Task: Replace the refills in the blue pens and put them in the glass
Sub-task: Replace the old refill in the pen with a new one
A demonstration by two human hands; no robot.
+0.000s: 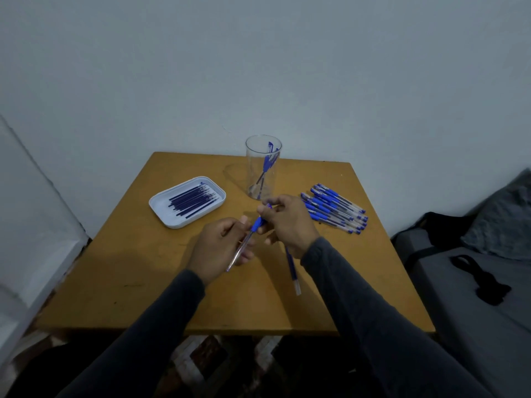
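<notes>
Together left hand (221,245) and right hand (287,222) pinch a slim clear-barrelled pen (246,239).

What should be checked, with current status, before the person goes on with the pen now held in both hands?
1. Pen held by both hands: left hand on the clear barrel, right hand at the blue grip end: ok.
2. New refill seated inside it: cannot tell.
3. Loose refill lies on the table under the right wrist; old or new: cannot tell.
4. Fresh refills in the white tray: ok.
5. Glass upright with room: ok.
6. Pile of pens waiting: ok.
</notes>
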